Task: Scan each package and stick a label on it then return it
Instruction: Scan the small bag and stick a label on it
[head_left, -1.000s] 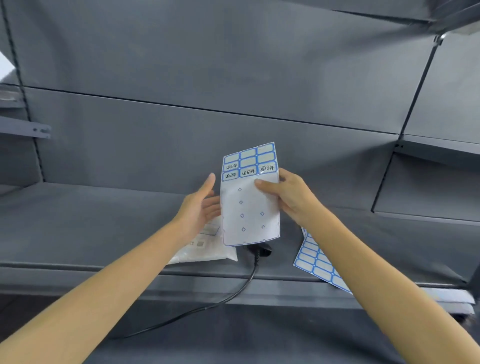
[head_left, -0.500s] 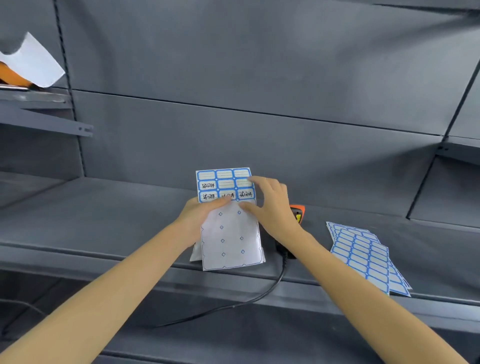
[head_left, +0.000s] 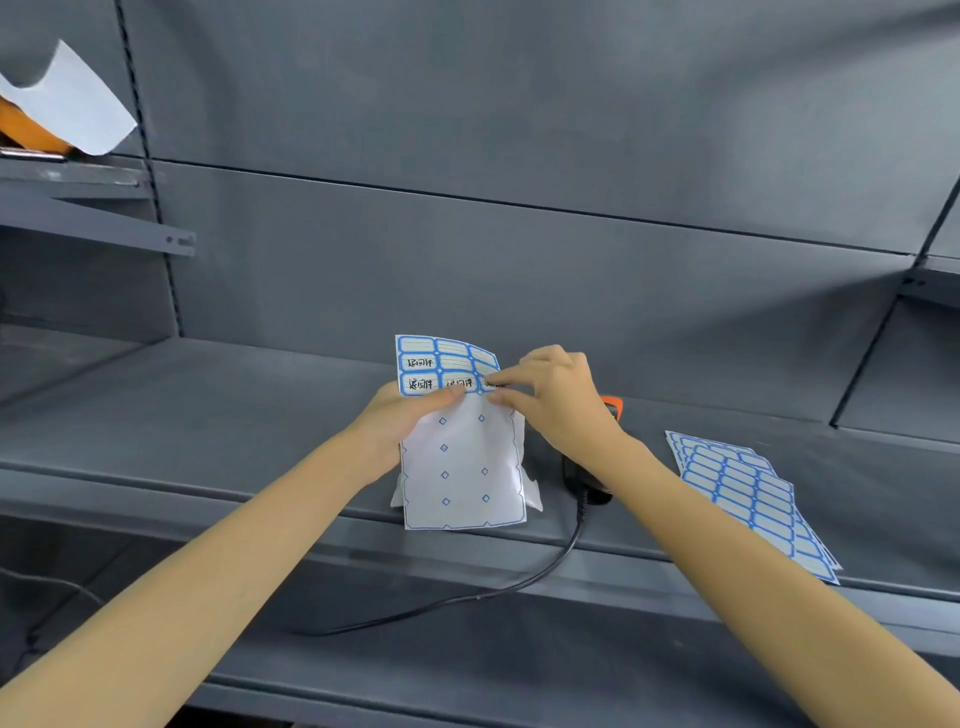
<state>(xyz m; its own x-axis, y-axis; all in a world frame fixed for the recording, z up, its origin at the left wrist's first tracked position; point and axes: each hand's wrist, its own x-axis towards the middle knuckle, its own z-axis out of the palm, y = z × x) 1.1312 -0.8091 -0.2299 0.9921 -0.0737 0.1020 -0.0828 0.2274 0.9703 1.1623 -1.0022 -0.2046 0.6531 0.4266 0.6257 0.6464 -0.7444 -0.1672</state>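
Observation:
I hold a label sheet (head_left: 460, 457) upright over the grey shelf; its top rows carry blue-bordered labels, the lower part is bare backing. My left hand (head_left: 402, 421) grips the sheet's left edge, thumb on the front. My right hand (head_left: 553, 402) pinches a label at the sheet's right edge with thumb and forefinger. A white package (head_left: 532, 493) lies on the shelf behind the sheet, mostly hidden. The black and orange scanner (head_left: 597, 467) lies just right of it, partly covered by my right wrist.
A fanned stack of label sheets (head_left: 748, 493) lies on the shelf (head_left: 234, 415) at the right. The scanner's black cable (head_left: 467, 597) hangs over the shelf's front lip. A white and orange parcel (head_left: 67, 109) sits on the upper left shelf.
The sheet has come lower and nearer the shelf. My left hand took hold of its left edge, and my right hand's fingers closed on a label at the right edge.

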